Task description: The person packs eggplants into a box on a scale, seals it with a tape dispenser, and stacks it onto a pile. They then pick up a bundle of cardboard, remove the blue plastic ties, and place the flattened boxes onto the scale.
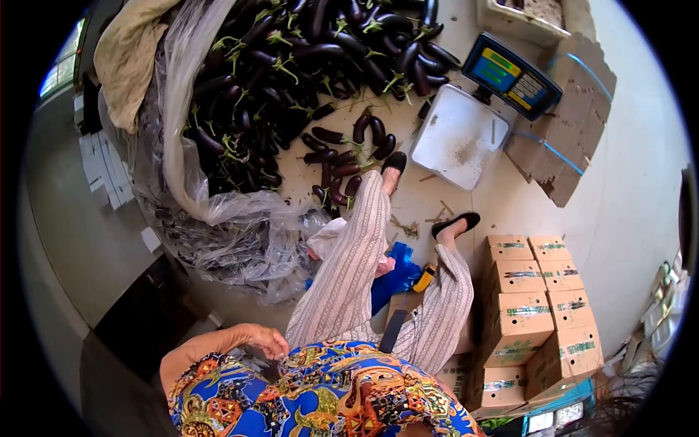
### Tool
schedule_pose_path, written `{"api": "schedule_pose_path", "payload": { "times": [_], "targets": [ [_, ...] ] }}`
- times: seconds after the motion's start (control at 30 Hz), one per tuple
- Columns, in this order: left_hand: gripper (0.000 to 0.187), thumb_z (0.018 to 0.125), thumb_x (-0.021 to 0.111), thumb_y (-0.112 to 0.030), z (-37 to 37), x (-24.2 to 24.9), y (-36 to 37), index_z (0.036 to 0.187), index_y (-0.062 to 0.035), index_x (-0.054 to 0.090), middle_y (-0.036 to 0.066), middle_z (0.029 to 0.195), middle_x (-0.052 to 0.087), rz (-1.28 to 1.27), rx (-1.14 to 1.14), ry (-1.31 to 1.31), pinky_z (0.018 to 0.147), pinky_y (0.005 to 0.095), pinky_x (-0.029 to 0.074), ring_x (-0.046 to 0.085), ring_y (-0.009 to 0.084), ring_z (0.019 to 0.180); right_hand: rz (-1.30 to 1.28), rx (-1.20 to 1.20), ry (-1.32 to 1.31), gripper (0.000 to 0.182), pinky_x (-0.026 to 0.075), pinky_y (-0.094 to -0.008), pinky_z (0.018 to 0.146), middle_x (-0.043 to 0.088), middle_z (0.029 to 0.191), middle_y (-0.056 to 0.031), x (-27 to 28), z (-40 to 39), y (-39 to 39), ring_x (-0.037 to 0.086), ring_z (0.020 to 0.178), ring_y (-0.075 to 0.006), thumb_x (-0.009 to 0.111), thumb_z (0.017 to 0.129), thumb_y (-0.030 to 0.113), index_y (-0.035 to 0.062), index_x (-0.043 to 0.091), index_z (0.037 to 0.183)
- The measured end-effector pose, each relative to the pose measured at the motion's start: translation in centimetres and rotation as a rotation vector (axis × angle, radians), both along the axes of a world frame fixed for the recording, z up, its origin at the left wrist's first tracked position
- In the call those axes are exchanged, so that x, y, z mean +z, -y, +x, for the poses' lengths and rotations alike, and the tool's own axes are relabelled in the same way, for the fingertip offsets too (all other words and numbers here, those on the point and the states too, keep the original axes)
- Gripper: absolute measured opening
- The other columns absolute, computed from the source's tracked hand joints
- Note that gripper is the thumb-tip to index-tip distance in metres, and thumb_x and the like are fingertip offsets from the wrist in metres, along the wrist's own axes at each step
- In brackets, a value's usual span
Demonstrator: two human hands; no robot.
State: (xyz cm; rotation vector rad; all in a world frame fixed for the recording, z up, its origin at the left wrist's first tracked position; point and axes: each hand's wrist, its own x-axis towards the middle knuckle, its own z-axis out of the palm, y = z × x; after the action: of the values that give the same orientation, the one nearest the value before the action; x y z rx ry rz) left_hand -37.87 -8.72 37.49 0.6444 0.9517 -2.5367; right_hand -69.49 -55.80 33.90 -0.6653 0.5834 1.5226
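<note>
My left hand (268,341) is beside my left hip with its fingers curled together; whether anything is inside them is too small to tell. My right hand is out of view, hidden below my patterned shirt (342,393). Both my legs in striped trousers (349,269) stretch forward. A large heap of dark purple eggplants (291,65) lies ahead, with several smaller ones (338,164) loose on the floor near my left shoe. In front of my feet stands a scale (459,138) with a bare, dirt-specked tray. A yellow-and-black tool (424,278) lies between my legs near a blue plastic bag (397,273).
Stacked cardboard boxes (520,313) stand at the right. Flattened cardboard (575,116) tied with blue strap lies beyond the scale display (511,76). Clear plastic sheeting (247,240) and a beige cloth (127,62) border the heap. A white foam box (524,25) is at the top.
</note>
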Motion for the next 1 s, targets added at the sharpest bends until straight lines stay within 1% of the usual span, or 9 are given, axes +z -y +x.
{"api": "schedule_pose_path", "payload": {
  "times": [0.13, 0.2, 0.27, 0.33, 0.4, 0.47, 0.57, 0.67, 1.0],
  "targets": [
    [0.013, 0.089, 0.061, -0.009, -1.3, -3.0, -0.9, 0.100, -0.0041, 0.067, 0.001, 0.085, 0.066, 0.239, 0.093, 0.168, 0.068, 0.0241, 0.051, 0.062, 0.0089, 0.075, 0.136, 0.091, 0.046, 0.026, 0.050, -0.0260, 0.078, 0.072, 0.099, -0.0048, -3.6, 10.2, 1.2, 0.061, 0.086, -0.0095, 0.065, 0.086, 0.015, 0.0022, 0.069, 0.109],
    [0.015, 0.086, 0.061, -0.011, -4.3, -7.2, -4.0, 0.099, -0.0041, 0.066, 0.001, 0.087, 0.067, 0.237, 0.009, 0.545, 0.067, 0.0265, 0.052, 0.064, 0.0114, 0.076, 0.166, -0.074, 0.125, 0.021, 0.049, -0.0244, 0.075, 0.071, 0.092, -0.0046, -6.3, 10.0, 2.7, 0.062, 0.083, -0.0098, 0.065, 0.086, 0.012, 0.0001, 0.069, 0.103],
    [0.019, 0.087, 0.060, -0.019, -7.5, -12.4, -5.2, 0.098, -0.0037, 0.065, 0.008, 0.082, 0.068, 0.000, -0.312, 1.132, 0.063, 0.0369, 0.052, 0.066, 0.0218, 0.072, -0.026, -0.136, 0.028, 0.018, 0.049, -0.0242, 0.076, 0.070, 0.088, -0.0042, -7.7, 13.0, 4.8, 0.062, 0.082, -0.0101, 0.064, 0.085, 0.009, -0.0014, 0.068, 0.099],
    [0.021, 0.084, 0.060, -0.016, -6.7, -18.3, -1.3, 0.101, -0.0039, 0.063, 0.012, 0.088, 0.067, -0.134, -0.486, 1.166, 0.072, 0.0411, 0.051, 0.065, 0.0321, 0.080, -0.395, -0.069, 0.087, 0.015, 0.050, -0.0255, 0.078, 0.069, 0.089, -0.0045, -9.5, 16.6, 6.7, 0.061, 0.084, -0.0108, 0.064, 0.087, 0.009, -0.0013, 0.068, 0.097],
    [0.023, 0.084, 0.063, -0.020, -6.7, -24.2, 1.0, 0.103, -0.0069, 0.060, 0.014, 0.094, 0.062, -0.340, -0.560, 1.370, 0.081, 0.0418, 0.050, 0.060, 0.0328, 0.086, -0.721, -0.127, 0.293, 0.016, 0.049, -0.0249, 0.077, 0.066, 0.088, -0.0028, -13.1, 17.5, 9.0, 0.059, 0.083, -0.0095, 0.064, 0.089, 0.011, 0.0002, 0.066, 0.100],
    [0.028, 0.083, 0.065, -0.019, -8.3, -31.4, 1.3, 0.108, -0.0091, 0.059, 0.013, 0.098, 0.060, -0.468, -0.595, 1.709, 0.085, 0.0440, 0.048, 0.059, 0.0347, 0.095, -0.896, -0.261, 0.267, 0.018, 0.047, -0.0241, 0.072, 0.062, 0.088, 0.0010, -17.2, 17.5, 11.4, 0.056, 0.079, -0.0082, 0.062, 0.092, 0.015, 0.0015, 0.063, 0.104],
    [0.048, 0.076, 0.064, -0.011, -5.0, -37.9, 5.3, 0.124, -0.0122, 0.059, 0.012, 0.122, 0.056, -0.286, -0.750, 1.307, 0.091, 0.0436, 0.044, 0.049, 0.0362, 0.117, -1.042, -0.308, 0.353, 0.019, 0.046, -0.0225, 0.069, 0.060, 0.086, -0.0010, -23.2, 20.5, 13.5, 0.054, 0.076, -0.0083, 0.063, 0.093, 0.014, 0.0011, 0.063, 0.107],
    [0.045, 0.077, 0.064, -0.011, -7.7, -45.5, 4.3, 0.122, -0.0113, 0.060, 0.012, 0.120, 0.057, -0.484, -0.914, 1.655, 0.090, 0.0427, 0.045, 0.051, 0.0350, 0.114, -1.065, -0.242, 0.368, 0.019, 0.046, -0.0234, 0.068, 0.061, 0.087, -0.0008, -30.1, 22.5, 14.7, 0.054, 0.073, -0.0087, 0.062, 0.093, 0.016, 0.0014, 0.063, 0.106],
    [0.036, 0.079, 0.063, -0.011, -4.8, -55.4, 4.1, 0.115, -0.0095, 0.062, 0.013, 0.112, 0.058, -0.559, -0.455, 1.376, 0.088, 0.0421, 0.046, 0.054, 0.0347, 0.108, -0.881, -0.016, 0.308, 0.022, 0.046, -0.0238, 0.071, 0.061, 0.089, 0.0007, -45.4, 27.6, 11.7, 0.053, 0.076, -0.0099, 0.063, 0.093, 0.021, 0.0032, 0.063, 0.106]
  ]
}}
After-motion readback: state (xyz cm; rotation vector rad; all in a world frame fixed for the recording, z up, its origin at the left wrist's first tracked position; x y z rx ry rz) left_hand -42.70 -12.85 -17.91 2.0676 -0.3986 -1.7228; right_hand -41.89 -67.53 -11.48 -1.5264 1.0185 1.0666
